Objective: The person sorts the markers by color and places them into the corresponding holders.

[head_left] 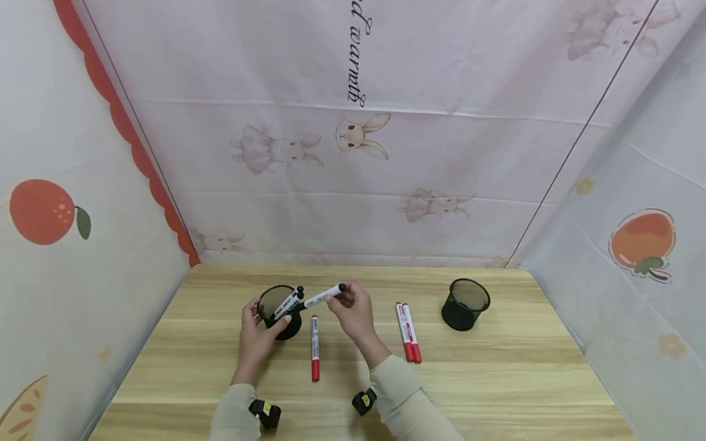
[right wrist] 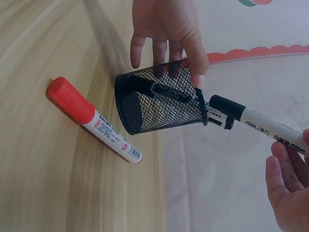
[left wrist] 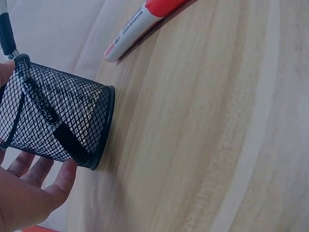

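Observation:
My left hand (head_left: 257, 343) grips a black mesh pen cup (head_left: 289, 331), thumb at the rim and fingers round the far side. Black-capped whiteboard markers (head_left: 287, 304) lean inside it; one shows cap-down through the mesh (left wrist: 72, 142) in the left wrist view. My right hand (head_left: 354, 311) pinches another black whiteboard marker (right wrist: 270, 126) near its back end. That marker slants, its black cap beside the cup's rim in the right wrist view; whether they touch I cannot tell. Between the hands, a red whiteboard marker (head_left: 315, 348) lies on the table.
Two more red markers (head_left: 408, 332) lie side by side to the right of my right hand. A second black mesh cup (head_left: 464, 306) stands farther right on the wooden table (head_left: 496, 380). Printed cloth walls (head_left: 353, 226) border the table at the back and sides.

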### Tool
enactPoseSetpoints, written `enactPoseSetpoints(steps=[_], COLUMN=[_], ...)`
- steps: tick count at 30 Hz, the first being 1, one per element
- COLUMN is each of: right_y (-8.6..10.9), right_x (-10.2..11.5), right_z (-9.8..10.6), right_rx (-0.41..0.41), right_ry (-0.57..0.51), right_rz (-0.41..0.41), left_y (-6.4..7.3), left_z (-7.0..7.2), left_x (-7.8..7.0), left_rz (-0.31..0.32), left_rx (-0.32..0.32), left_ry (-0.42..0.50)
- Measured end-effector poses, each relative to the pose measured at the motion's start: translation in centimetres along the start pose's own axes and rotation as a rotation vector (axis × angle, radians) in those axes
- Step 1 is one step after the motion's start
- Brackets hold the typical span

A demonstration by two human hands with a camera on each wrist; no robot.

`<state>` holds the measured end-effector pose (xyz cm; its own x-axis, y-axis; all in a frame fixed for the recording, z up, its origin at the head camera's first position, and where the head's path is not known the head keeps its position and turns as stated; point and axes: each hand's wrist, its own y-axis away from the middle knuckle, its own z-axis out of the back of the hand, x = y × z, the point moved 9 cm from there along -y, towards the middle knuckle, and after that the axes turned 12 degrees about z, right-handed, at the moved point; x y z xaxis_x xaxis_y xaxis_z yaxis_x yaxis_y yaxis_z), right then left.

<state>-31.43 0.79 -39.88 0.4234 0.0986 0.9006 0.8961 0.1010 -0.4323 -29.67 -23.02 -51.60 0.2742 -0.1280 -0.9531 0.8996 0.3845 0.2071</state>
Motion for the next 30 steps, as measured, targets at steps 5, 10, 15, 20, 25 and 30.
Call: enactPoseSetpoints(steps=[5,10,15,20,25,30], right_y=[0.0,0.1,0.4,0.5,0.5,0.5], right_x=[-0.4,-0.8,-1.2,-1.3,-1.4,-1.8], right_z=[-0.3,-0.7,-1.1,-1.5,-1.7,-2.0], right_rx=[0.003,0.007,0.022,0.043,0.043,0.037], right_ry=[0.003,0.009,0.018,0.034,0.046,0.021], right_rz=[-0.006,0.001,-0.01,-0.003,-0.005,-0.022], left_y=[-0.1,-0.1,-0.1,-0.1,-0.2,-0.2], left_z=[0.0,-0.1,-0.2,-0.2,-0.1,-0.1], left_x=[0.1,0.2,0.3,0.5,0.5,0.4], left_rz=[0.0,0.002,0.01,0.001,0.002,-0.002], left_rx=[-0.002,0.003,0.01,0.0,0.001,0.002], left_ry=[-0.004,-0.007,0.001,0.005,0.007,0.015])
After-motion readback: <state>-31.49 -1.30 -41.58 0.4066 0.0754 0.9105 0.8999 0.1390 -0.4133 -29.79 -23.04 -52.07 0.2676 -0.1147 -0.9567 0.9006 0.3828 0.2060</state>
